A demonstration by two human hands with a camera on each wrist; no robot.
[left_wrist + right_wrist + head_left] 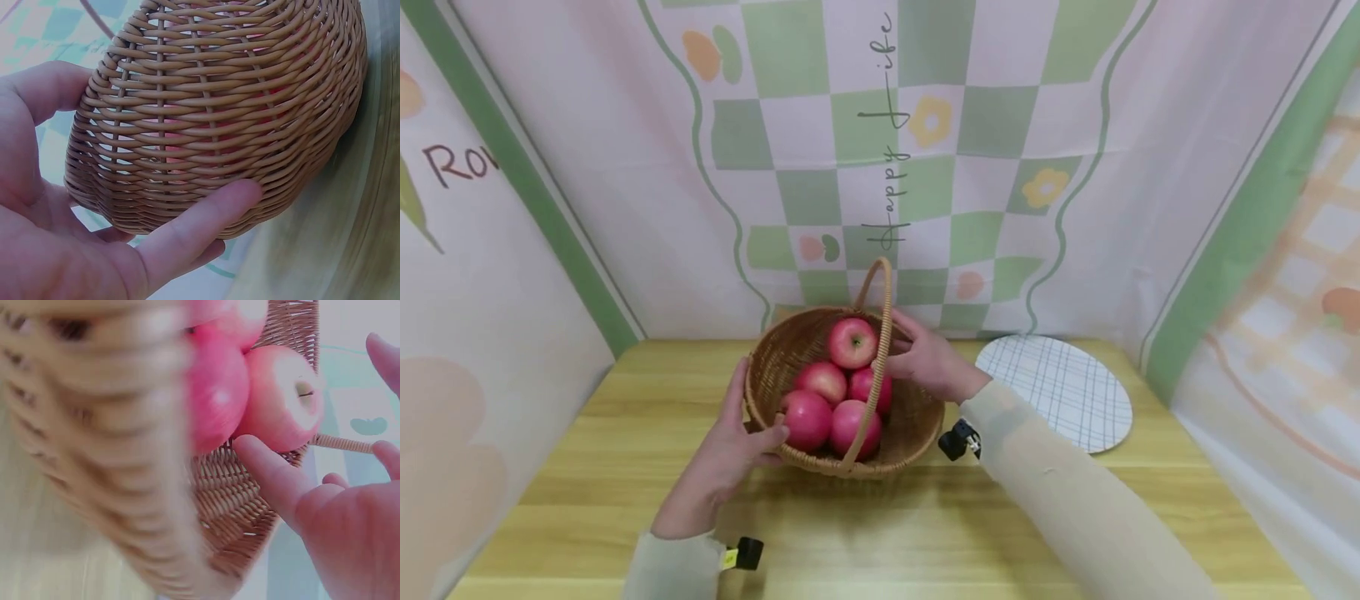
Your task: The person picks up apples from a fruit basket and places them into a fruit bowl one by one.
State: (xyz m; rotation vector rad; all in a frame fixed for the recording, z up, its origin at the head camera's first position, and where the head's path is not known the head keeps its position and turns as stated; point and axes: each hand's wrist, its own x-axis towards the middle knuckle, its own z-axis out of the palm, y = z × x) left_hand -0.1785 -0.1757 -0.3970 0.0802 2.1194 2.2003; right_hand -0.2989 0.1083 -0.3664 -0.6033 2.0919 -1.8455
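Your left hand [730,446] grips the side of the wicker basket [919,423], five red apples [853,343] inside, at the middle of the tabletop [850,542]; your right hand [931,365] is loosely spread beside the handle [888,292], thumb close to an apple, near the checked mat [1067,387]

L hand [69,231] comes in from the L side of the frame & holds a brown wicker basket [206,106], w/ one digit bent to the braided edge at upper L (tip out of sight behind it) & another laid along the lower weave, its pad on the canes, plus bits of other fingers showing just below. Pinkish-red shapes [172,164] show thru the gaps btwn canes, details too hidden to tell. Wood-look surface [353,237] down the R side, blurry, & pale green/white patterned cloth [61,28] in the bg upper L
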